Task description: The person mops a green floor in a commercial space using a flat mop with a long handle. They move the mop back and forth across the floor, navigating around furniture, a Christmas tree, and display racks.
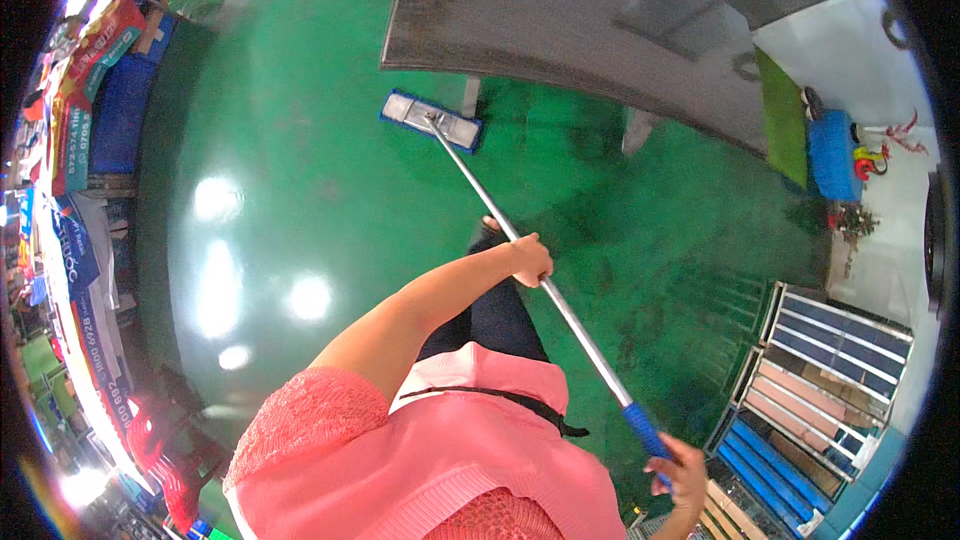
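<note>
A flat mop (566,311) with a long silver pole runs from the lower right up to the floor ahead of me. Wrapped round the middle of the pole is my left hand (530,260), its fingers closed. At the blue grip near the pole's upper end, my right hand (683,475) holds on with curled fingers. The wide mop head (432,121), pale on top with a blue fringe, lies on the green floor (310,140), close to the front edge of a dark grey table.
The dark grey table (560,15) spans the far right. Metal racks with slats (830,380) stand at the right, near a blue bin (834,155) and a green panel (782,120). Along the left are goods and banners (85,270). Light reflections shine on the floor.
</note>
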`<state>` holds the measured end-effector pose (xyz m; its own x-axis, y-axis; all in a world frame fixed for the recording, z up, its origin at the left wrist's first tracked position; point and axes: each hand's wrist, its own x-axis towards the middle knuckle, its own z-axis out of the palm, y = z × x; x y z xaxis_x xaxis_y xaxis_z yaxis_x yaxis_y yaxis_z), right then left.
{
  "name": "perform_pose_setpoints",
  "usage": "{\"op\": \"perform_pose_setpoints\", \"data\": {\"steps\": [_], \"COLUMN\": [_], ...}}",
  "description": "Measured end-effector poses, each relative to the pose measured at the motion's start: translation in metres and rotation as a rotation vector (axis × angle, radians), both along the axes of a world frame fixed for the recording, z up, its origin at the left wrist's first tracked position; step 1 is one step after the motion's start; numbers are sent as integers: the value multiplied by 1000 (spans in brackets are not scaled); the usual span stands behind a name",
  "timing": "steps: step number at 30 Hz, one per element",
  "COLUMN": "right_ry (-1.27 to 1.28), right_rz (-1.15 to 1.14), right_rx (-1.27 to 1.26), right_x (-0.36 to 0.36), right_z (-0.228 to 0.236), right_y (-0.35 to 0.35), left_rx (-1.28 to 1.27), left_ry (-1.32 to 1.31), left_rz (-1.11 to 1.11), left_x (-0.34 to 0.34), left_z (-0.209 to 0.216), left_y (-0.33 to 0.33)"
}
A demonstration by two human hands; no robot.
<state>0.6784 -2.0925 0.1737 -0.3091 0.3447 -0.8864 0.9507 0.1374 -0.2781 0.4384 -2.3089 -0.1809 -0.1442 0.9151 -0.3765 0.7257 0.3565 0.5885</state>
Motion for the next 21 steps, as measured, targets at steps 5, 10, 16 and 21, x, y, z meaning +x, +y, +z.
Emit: {"op": "perform_pose_setpoints", "data": {"steps": [5, 10, 16, 21], "right_ry": [76, 74, 86, 275], "right_rz": [-165, -85, -115, 648], "right_rx": [-232, -388, -480, -756], "right_x": [-20, -115, -242, -298], "right_z": [-68, -94, -61, -35], "right_y": [-89, -178, -266, -294], "left_rx": [-173, -94, -23, 220], "left_ry": [170, 270, 44, 59], "left_rz": [49, 618, 1202, 1385], "left_x": [-35, -86, -109, -172], "left_z": [-36, -34, 4, 10], "left_y": [-88, -213, -293, -363]}}
